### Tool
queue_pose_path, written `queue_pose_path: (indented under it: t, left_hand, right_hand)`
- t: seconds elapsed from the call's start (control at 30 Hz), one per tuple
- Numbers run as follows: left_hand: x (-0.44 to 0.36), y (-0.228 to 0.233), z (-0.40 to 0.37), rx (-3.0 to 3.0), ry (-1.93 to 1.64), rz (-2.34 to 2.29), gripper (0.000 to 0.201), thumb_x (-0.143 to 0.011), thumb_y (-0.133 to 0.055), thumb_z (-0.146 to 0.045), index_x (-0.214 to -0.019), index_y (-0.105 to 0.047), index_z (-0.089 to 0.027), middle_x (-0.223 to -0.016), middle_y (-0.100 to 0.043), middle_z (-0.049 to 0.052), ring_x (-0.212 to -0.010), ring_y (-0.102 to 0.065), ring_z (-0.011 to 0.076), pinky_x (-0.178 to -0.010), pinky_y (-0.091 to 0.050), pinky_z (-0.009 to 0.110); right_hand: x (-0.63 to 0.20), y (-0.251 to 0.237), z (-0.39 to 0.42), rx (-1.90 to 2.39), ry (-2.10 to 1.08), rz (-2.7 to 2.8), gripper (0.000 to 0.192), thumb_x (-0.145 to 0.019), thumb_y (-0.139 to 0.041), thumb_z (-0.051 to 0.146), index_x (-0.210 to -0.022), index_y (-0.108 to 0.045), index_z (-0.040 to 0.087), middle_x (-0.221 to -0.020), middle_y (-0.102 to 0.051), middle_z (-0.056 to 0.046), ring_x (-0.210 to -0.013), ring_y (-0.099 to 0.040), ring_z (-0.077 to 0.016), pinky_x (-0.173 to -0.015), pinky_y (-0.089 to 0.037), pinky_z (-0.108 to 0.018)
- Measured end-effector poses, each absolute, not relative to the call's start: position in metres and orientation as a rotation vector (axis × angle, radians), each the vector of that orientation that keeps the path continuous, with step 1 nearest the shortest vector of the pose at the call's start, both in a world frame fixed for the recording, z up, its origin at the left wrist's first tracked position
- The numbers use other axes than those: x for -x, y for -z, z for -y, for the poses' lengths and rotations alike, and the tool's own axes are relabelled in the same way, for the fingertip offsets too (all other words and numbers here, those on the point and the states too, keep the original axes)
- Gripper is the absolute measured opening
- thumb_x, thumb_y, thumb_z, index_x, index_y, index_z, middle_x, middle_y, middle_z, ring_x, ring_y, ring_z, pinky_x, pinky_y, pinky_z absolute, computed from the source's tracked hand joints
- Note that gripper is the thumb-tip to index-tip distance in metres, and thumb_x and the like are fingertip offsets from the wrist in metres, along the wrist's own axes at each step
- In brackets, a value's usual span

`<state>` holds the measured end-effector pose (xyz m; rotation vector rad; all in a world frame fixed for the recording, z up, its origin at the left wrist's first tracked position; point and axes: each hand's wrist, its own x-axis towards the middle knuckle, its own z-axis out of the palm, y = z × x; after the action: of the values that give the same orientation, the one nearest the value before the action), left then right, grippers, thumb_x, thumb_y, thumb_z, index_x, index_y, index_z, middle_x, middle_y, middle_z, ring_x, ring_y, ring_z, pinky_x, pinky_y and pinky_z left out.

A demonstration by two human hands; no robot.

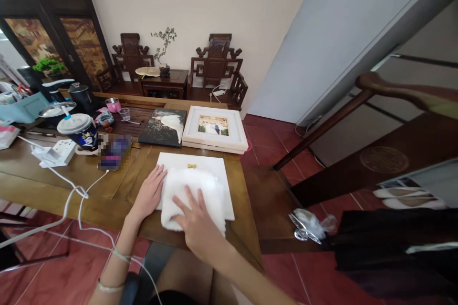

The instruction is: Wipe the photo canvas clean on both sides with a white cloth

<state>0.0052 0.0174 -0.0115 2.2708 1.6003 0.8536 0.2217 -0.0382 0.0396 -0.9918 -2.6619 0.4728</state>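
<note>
A white flat panel point(226, 200) lies on the wooden table, with a small gold-coloured metal piece point(192, 166) near its far edge. On top of it rests a folded white towel point(209, 186), which covers much of its near part. My right hand point(196, 221) presses flat on the towel with its fingers spread. At the panel's left edge, my left hand point(150, 191) lies with its fingers stretched out, beside the towel.
Behind the panel are a dark photo panel point(162, 126) and a white picture frame point(214, 124). To the left are a phone point(115, 153), a lidded cup point(80, 128), a power strip point(59, 152) and loose white cables. A wooden chair point(343, 171) stands at the right.
</note>
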Motion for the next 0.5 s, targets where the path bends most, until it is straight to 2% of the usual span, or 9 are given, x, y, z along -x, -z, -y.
queue_pose_path:
  t: [0.1,0.27,0.4,0.5]
  left_hand:
    - [-0.005,0.012,-0.019,-2.279,-0.855,-1.585,0.045,-0.099,-0.029,-0.027,-0.138,-0.048,-0.014,-0.15,-0.042,0.013,-0.144,-0.028,0.0222,-0.118,-0.027,0.047]
    - [-0.006,0.012,-0.021,-2.258,-0.877,-1.583,0.045,-0.098,-0.031,-0.029,-0.136,-0.051,-0.015,-0.149,-0.043,0.013,-0.143,-0.032,0.0238,-0.117,-0.028,0.049]
    - [-0.008,0.007,-0.018,-2.168,-0.922,-1.566,0.046,-0.098,-0.033,-0.033,-0.135,-0.052,-0.015,-0.148,-0.045,0.013,-0.142,-0.033,0.0245,-0.118,-0.025,0.048]
    - [-0.011,-0.001,-0.012,-1.993,-1.044,-1.522,0.049,-0.098,-0.033,-0.039,-0.139,-0.048,-0.016,-0.148,-0.044,0.012,-0.141,-0.034,0.0242,-0.119,-0.023,0.046]
  right_hand:
    - [-0.234,-0.042,0.055,0.922,-0.562,2.689,0.038,-0.08,-0.042,0.001,-0.101,-0.069,0.017,-0.15,-0.041,-0.005,-0.145,-0.005,-0.0382,-0.115,-0.004,-0.066]
    - [-0.247,-0.048,0.013,0.969,-0.6,2.693,0.065,-0.065,-0.037,-0.007,-0.115,-0.066,0.023,-0.147,-0.046,0.002,-0.146,-0.013,-0.0278,-0.118,-0.013,-0.057]
    - [-0.232,-0.049,-0.034,1.17,-0.439,2.698,0.068,-0.067,-0.039,-0.007,-0.126,-0.059,0.02,-0.148,-0.045,-0.004,-0.145,-0.015,-0.0331,-0.114,-0.016,-0.062]
    - [-0.209,-0.047,-0.041,1.26,-0.369,2.641,0.058,-0.077,-0.039,-0.003,-0.13,-0.056,0.014,-0.151,-0.039,-0.013,-0.144,-0.009,-0.0413,-0.109,-0.01,-0.072]
